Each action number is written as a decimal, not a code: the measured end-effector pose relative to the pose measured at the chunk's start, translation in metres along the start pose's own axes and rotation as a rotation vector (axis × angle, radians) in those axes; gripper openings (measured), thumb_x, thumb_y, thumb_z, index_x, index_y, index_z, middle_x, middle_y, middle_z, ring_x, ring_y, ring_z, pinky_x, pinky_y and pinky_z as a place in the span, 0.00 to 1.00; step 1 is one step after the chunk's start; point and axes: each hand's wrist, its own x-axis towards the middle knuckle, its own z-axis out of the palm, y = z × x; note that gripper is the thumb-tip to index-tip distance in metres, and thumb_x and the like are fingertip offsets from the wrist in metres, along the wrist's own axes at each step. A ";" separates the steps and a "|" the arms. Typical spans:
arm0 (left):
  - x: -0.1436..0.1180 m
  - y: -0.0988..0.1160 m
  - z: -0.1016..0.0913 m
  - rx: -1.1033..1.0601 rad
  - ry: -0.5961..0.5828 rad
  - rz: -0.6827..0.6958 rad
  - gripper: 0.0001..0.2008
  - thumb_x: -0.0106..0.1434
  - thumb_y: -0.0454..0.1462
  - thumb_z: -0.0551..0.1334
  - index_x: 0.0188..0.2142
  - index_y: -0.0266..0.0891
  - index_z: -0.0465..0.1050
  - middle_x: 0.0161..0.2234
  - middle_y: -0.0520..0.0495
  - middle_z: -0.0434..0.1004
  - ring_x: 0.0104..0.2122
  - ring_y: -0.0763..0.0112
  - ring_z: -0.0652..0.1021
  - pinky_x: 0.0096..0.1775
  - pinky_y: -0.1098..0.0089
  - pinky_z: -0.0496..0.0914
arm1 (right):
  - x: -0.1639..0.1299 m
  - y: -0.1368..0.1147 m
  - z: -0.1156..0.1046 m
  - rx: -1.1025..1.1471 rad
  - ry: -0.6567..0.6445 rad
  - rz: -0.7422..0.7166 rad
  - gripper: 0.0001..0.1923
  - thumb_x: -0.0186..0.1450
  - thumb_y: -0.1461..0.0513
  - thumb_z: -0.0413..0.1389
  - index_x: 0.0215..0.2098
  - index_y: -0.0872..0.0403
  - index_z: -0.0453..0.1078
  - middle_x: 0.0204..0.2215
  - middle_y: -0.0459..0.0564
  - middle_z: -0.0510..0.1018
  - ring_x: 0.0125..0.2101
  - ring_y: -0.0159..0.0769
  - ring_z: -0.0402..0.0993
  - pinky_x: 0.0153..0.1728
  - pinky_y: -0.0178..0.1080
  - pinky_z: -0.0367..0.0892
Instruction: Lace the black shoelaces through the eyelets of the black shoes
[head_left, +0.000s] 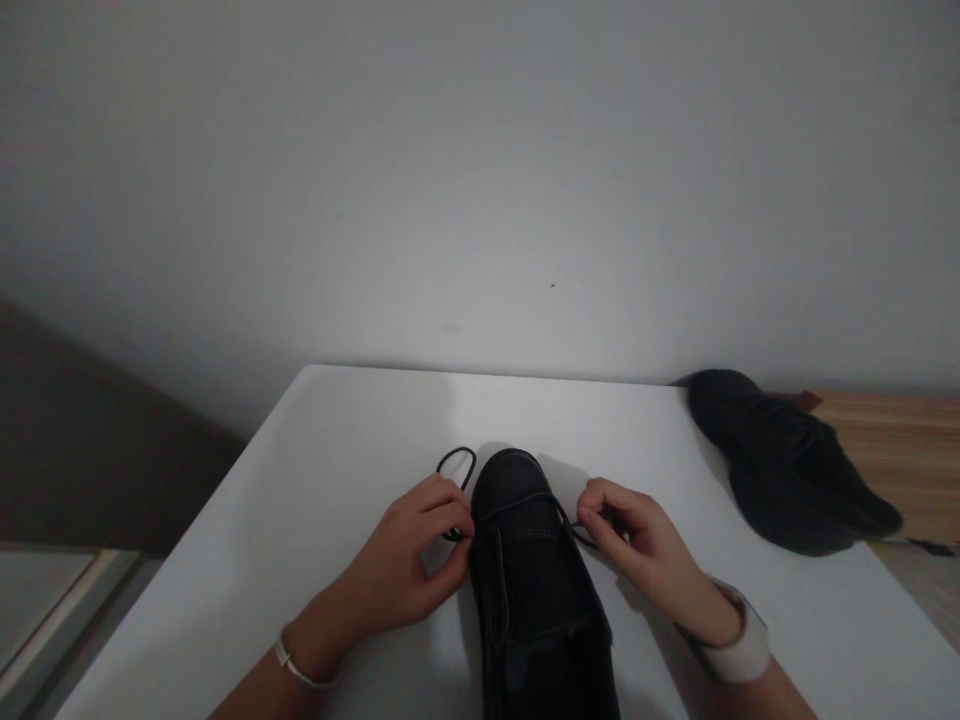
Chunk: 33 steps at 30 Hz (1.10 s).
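From where I watch, everything sits around the black shoe [536,570], which stands on the white table [337,440] with its toe pointing away from me. Far left of the shoe, off the table edge, I see a dim floor and a pale ledge [45,600]. Nearer, my left hand [409,560] lies on the table just left of the shoe, a thin bracelet [300,670] on its wrist. Its fingers are curled and pinch one end of the lace [456,468] against the shoe's left side; beyond the fingertips the lace forms a loose loop lying on the table beside the toe. The lace crosses the shoe's upper, over the stitched vamp. Just right of the shoe my right hand [637,545] is closed in a pinch on the other lace end, which runs taut from the shoe's top to the fingertips. A white band [739,650] wraps that wrist. Well right of the shoe, at the table's far corner, a second shoe [787,475] lies tilted, partly over a wooden surface [892,450]. Behind all stands a plain grey wall [480,180].
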 end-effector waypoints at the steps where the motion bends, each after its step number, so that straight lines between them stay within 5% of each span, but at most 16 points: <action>1: 0.000 0.001 0.001 -0.004 -0.014 0.003 0.07 0.61 0.27 0.57 0.33 0.40 0.68 0.35 0.46 0.73 0.37 0.66 0.74 0.38 0.67 0.68 | 0.000 0.000 0.000 0.003 -0.001 0.001 0.17 0.71 0.51 0.51 0.28 0.52 0.64 0.22 0.43 0.63 0.24 0.32 0.58 0.23 0.36 0.55; 33: 0.003 0.005 -0.001 0.069 0.039 -0.017 0.07 0.59 0.28 0.55 0.28 0.41 0.64 0.28 0.49 0.69 0.31 0.67 0.70 0.33 0.68 0.65 | 0.000 -0.003 -0.001 -0.022 0.001 -0.024 0.18 0.70 0.51 0.51 0.26 0.51 0.63 0.21 0.43 0.63 0.22 0.32 0.58 0.22 0.36 0.57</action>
